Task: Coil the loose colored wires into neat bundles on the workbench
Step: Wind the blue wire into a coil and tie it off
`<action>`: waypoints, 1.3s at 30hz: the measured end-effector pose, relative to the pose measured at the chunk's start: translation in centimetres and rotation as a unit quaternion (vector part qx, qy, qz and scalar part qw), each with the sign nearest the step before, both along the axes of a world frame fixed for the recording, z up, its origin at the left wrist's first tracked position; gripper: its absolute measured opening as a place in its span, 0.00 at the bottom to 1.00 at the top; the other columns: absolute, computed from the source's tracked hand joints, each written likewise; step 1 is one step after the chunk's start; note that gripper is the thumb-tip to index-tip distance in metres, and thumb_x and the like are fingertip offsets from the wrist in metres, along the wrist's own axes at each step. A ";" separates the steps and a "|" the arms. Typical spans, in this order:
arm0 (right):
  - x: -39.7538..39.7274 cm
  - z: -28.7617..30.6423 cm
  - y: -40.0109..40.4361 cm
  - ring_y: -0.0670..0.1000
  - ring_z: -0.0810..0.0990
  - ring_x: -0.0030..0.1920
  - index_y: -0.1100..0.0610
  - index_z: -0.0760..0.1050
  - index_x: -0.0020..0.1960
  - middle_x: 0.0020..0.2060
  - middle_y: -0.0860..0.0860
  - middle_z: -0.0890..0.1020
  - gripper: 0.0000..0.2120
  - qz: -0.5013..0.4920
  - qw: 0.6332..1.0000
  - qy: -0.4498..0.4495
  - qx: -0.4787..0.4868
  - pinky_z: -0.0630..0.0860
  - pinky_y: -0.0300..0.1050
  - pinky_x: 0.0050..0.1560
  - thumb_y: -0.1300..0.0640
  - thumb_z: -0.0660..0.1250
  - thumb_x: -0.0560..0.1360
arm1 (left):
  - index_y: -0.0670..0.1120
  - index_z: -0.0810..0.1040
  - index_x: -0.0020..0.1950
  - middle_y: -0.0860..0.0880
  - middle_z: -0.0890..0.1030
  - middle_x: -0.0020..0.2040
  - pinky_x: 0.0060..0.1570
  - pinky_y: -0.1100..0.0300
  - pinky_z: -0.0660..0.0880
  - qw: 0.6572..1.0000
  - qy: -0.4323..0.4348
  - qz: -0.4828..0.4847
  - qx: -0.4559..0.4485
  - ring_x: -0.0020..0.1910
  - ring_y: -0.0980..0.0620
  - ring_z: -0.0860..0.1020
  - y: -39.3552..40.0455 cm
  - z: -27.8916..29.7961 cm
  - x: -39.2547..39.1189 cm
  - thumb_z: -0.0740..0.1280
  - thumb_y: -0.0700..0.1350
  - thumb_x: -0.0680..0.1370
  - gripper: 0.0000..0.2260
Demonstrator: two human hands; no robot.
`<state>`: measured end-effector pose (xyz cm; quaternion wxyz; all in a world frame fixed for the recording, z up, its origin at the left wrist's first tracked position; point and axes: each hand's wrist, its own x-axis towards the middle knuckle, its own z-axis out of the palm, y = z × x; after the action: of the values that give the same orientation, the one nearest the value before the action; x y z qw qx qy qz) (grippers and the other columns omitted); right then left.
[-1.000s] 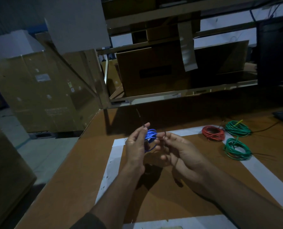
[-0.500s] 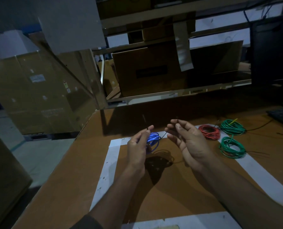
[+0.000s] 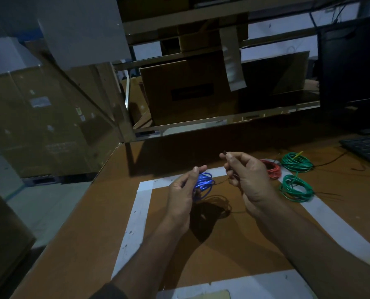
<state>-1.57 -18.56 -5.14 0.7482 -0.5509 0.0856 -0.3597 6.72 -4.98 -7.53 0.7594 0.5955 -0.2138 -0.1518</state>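
A large cardboard box (image 3: 39, 117) stands left of the workbench (image 3: 89, 240), shut — its contents cannot be seen. Above the white tape outline (image 3: 134, 221), the left hand (image 3: 181, 198) grips the blue wire coil (image 3: 203, 184), held off the bench. The right hand (image 3: 247, 178) pinches a thin dark tie (image 3: 224, 152), fingers curled. Further right lie a red coil (image 3: 273, 170) and two green coils (image 3: 296, 161) (image 3: 296, 188) — near a keyboard (image 3: 367, 147) at the bench's right edge.

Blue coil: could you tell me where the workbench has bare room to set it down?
Bare board lies inside the white tape frame, below both hands. Crowded at right: red coil and two green coils.
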 end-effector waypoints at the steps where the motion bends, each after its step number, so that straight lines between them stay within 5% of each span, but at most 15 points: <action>1: 0.0 0.0 -0.1 0.43 0.74 0.34 0.58 0.81 0.53 0.38 0.48 0.81 0.06 -0.004 1.000 -0.001 -0.006 0.68 0.34 0.29 0.58 0.66 0.82 | 0.49 0.85 0.61 0.47 0.86 0.59 0.53 0.55 0.79 1.000 0.000 -0.011 0.001 0.60 0.43 0.83 0.0 -0.1 -0.1 0.65 0.52 0.83 0.13; 7: 0.1 -0.5 0.1 0.44 0.76 0.36 0.59 0.82 0.55 0.39 0.45 0.84 0.07 -0.013 0.999 0.008 -0.029 0.72 0.36 0.31 0.58 0.68 0.81 | 0.50 0.84 0.61 0.52 0.85 0.61 0.54 0.53 0.79 0.999 0.025 -0.012 -0.018 0.59 0.48 0.83 0.1 0.3 0.0 0.68 0.47 0.82 0.10; 12: 0.6 -1.2 0.6 0.47 0.82 0.37 0.57 0.83 0.55 0.35 0.51 0.83 0.07 -0.001 0.998 0.015 -0.057 0.80 0.38 0.38 0.61 0.68 0.80 | 0.46 0.86 0.58 0.43 0.86 0.56 0.50 0.53 0.80 0.999 0.032 -0.020 -0.016 0.54 0.45 0.84 0.4 0.2 0.4 0.71 0.43 0.80 0.08; 16: 0.7 -1.3 0.5 0.51 0.86 0.44 0.58 0.83 0.55 0.44 0.56 0.85 0.07 0.004 1.000 -0.001 -0.029 0.82 0.41 0.43 0.62 0.67 0.80 | 0.42 0.84 0.60 0.43 0.86 0.56 0.40 0.63 0.80 0.999 0.033 -0.030 -0.023 0.49 0.50 0.85 0.4 0.2 0.1 0.70 0.46 0.80 0.12; 23: 0.5 -1.1 0.3 0.51 0.87 0.50 0.57 0.84 0.56 0.48 0.55 0.87 0.09 0.019 0.999 -0.006 -0.048 0.82 0.39 0.41 0.65 0.71 0.77 | 0.44 0.86 0.56 0.44 0.87 0.53 0.37 0.61 0.79 0.997 0.065 -0.028 -0.032 0.46 0.50 0.85 0.2 0.2 0.2 0.71 0.48 0.79 0.10; 39: 1.1 -1.7 0.4 0.57 0.87 0.50 0.62 0.82 0.53 0.46 0.59 0.87 0.06 0.056 0.998 -0.012 0.005 0.84 0.43 0.50 0.67 0.70 0.77 | 0.41 0.84 0.57 0.42 0.87 0.51 0.40 0.59 0.81 0.995 0.066 -0.021 -0.075 0.47 0.46 0.85 0.2 0.1 0.8 0.75 0.47 0.74 0.14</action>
<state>-0.46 -18.14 -6.84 0.7709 -0.5465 0.0478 -0.3236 7.48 -4.82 -7.45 0.8111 0.5210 -0.1859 -0.1902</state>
